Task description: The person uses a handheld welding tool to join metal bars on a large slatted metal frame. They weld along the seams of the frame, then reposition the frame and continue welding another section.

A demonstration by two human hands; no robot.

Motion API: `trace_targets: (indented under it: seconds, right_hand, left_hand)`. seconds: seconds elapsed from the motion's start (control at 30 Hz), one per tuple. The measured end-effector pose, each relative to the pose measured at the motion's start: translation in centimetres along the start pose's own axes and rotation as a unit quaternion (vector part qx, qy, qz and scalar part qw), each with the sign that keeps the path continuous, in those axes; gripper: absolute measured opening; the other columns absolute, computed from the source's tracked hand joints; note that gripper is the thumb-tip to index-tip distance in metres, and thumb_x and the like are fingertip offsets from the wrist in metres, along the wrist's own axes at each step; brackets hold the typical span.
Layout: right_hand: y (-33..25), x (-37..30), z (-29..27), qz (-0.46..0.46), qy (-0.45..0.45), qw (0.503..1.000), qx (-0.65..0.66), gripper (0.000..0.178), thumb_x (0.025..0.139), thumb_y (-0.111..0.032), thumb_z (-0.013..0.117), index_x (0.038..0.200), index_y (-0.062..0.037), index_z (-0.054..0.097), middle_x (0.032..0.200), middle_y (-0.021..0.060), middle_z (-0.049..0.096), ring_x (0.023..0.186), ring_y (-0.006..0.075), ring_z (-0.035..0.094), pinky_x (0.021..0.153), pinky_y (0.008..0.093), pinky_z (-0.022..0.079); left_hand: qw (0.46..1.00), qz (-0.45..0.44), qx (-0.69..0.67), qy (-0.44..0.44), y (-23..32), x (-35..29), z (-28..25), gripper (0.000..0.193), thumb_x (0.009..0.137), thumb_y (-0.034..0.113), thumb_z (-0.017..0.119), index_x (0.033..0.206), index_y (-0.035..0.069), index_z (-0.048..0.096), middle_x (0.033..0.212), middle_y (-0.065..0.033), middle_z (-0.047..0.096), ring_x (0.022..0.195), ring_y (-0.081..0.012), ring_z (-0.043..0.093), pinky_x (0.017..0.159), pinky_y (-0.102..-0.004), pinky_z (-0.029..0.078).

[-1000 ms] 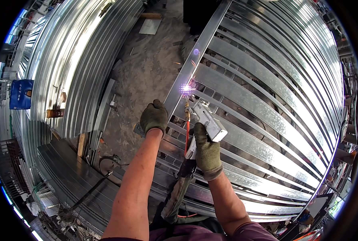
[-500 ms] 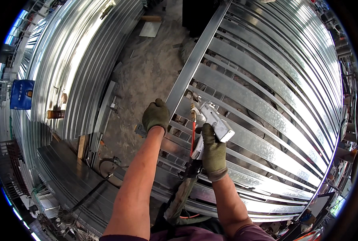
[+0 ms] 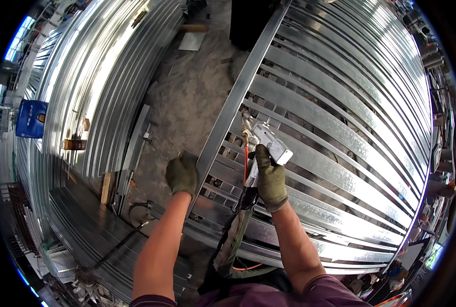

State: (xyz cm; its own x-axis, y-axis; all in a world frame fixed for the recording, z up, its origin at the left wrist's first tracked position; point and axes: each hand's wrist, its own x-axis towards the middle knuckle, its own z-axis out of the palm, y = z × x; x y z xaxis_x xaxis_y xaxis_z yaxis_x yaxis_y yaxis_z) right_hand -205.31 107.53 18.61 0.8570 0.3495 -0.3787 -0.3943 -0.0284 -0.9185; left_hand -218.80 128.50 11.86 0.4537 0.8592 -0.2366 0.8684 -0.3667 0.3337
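Observation:
My left hand, in an olive-green work glove, is closed at the left edge of a long flat metal rail. Its curled fingertips are hidden from above. My right hand, gloved alike, grips a silver-white pneumatic hand tool by its handle, the thumb lying along the back. The tool's nose lies over the slats beside the rail. A red air hose runs down from its brass fitting. Many parallel galvanized slats reach from the rail toward the right, with gaps between them.
On the left stand stacks of long galvanized profiles. A blue bag hangs on the far-left stack. Below it is a brown cylinder. A metal sheet lies on the concrete floor. A black box-like object stands at the far end.
My left hand has moved down and left along the rail's edge. The tool in my right hand has shifted slightly up, its nose staying near the rail.

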Motion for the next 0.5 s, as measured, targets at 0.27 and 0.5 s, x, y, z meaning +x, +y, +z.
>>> trace_targets:
  seconds: [0.27,0.5]
  right_hand:
    - [0.5,-0.7,1.1,-0.024,0.005,1.000,0.009,0.036,0.106,-0.029,0.065,0.129,-0.0009,0.062,0.111,0.0065,0.067,0.100,0.0159,0.060,0.090,0.0331,0.051]
    - [1.4,-0.9,1.6,-0.033,0.008,0.999,-0.002,0.036,0.106,-0.028,0.065,0.128,-0.0006,0.062,0.108,0.0062,0.067,0.096,0.0156,0.061,0.086,0.0331,0.052]
  left_hand:
    - [0.999,0.001,-0.013,0.042,-4.8,-2.1,1.8,0.055,0.108,0.049,0.040,0.103,0.002,0.068,0.108,-0.0223,0.066,0.104,-0.0438,0.062,0.091,-0.0552,0.048]
    - [0.999,-0.032,-0.013,0.006,-4.5,-2.0,1.6,0.059,0.108,0.051,0.040,0.106,-0.001,0.069,0.109,-0.0254,0.066,0.105,-0.0449,0.063,0.092,-0.0547,0.048]
